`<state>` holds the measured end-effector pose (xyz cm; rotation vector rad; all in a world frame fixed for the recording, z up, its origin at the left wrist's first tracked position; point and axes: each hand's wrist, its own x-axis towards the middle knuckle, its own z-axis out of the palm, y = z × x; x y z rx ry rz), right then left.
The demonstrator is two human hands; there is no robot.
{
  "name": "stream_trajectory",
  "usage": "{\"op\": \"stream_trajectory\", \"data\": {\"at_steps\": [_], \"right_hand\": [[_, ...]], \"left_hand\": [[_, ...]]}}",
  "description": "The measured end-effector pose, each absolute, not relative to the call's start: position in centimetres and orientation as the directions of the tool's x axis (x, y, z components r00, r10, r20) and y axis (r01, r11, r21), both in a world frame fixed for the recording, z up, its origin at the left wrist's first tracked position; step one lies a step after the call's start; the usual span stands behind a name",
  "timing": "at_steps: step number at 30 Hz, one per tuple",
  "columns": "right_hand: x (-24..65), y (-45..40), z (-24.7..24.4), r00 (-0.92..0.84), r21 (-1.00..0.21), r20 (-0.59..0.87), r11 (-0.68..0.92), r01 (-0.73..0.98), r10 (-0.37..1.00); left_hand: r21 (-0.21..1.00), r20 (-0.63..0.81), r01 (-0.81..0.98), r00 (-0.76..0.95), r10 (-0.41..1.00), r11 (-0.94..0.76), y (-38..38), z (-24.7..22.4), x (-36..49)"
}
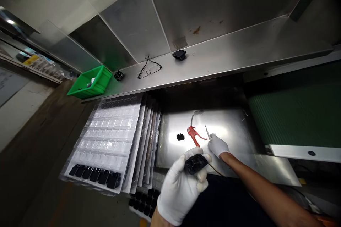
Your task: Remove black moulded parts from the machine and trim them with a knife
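Note:
In the head view, my gloved left hand (181,184) is raised close to me, fingers wrapped round a black plastic housing (196,164) with its hollow side showing. My right hand (217,145), also in a white glove, is closed on a slim pointed tool (207,133) with a pale handle; I cannot make out its exact kind. Its tip points up and away over the metal worktop. Just left of that tool lies a red air blow gun (192,133) with a metal nozzle. A small black plastic part (180,137) rests further left on the worktop.
Stacked clear blister trays (106,127) stand at left, with several black parts (93,175) along the near row. Above the worktop (170,156), a metal shelf (213,62) carries a green bin (90,83), eyeglasses (149,71) and black parts (179,55). A green ribbed conveyor (295,110) is at right.

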<state>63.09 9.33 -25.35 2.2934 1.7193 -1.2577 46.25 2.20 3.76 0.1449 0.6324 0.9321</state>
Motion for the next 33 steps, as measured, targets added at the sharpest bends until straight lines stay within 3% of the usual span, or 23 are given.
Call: {"op": "stream_trajectory", "data": {"at_steps": [11, 13, 17, 21, 26, 33], "right_hand": [[62.9, 9.9, -22.7, 0.228, -0.393, -0.716, -0.651, 0.649, 0.660], [62.7, 9.7, -20.8, 0.227, -0.453, -0.709, -0.677, 0.580, 0.668], [61.2, 8.6, -13.5, 0.082, -0.673, -0.644, -0.614, 0.412, 0.761], [59.7, 6.8, -3.8, -0.136, -0.810, -0.568, -0.522, 0.268, 0.812], [59.6, 3.7, 2.7, -0.338, -0.816, -0.575, -0.551, 0.174, 0.745], [59.3, 1.8, 3.2, -0.446, -0.722, -0.678, -0.643, 0.255, 0.584]], "left_hand": [[0.291, -0.475, -0.685, 0.503, 0.722, 0.668, 4.8, 3.4, 40.8], [0.369, -0.513, -0.663, 0.439, 0.737, 0.652, 5.0, 3.1, 40.5], [0.596, -0.582, -0.548, 0.208, 0.786, 0.586, 5.3, 2.8, 40.7], [0.634, -0.607, -0.503, 0.147, 0.781, 0.587, 6.2, 2.4, 41.2], [0.589, -0.662, -0.537, 0.107, 0.742, 0.603, 7.3, 2.0, 41.5], [0.606, -0.675, -0.516, 0.068, 0.735, 0.605, 7.4, 1.7, 41.4]]}}
